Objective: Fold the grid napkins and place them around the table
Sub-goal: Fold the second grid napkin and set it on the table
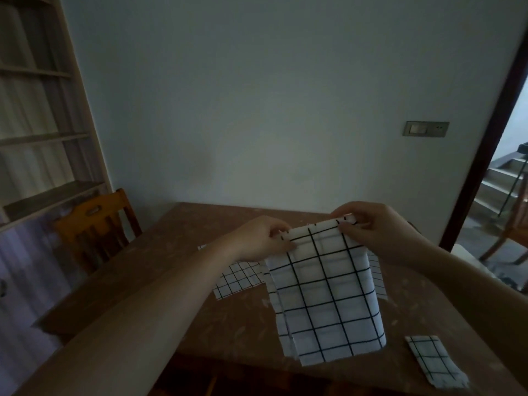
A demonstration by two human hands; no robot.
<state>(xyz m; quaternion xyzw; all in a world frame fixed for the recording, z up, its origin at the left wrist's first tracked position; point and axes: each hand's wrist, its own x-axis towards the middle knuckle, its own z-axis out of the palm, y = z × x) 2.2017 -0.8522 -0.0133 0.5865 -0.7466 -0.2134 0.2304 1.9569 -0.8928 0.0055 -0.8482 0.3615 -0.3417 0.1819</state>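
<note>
A white napkin with a black grid (325, 295) hangs doubled over in the air above the brown wooden table (177, 270). My left hand (261, 238) pinches its top left corner. My right hand (377, 227) pinches the top right corner. Behind the hanging cloth, more grid napkins (237, 280) lie flat on the table, partly hidden. A small folded grid napkin (433, 360) lies at the table's near right edge.
A wooden chair (94, 224) stands at the table's left side, before a tall shelf unit (37, 115). The far table edge meets a pale wall with a switch plate (425, 129). An open doorway with stairs (503, 184) is at the right.
</note>
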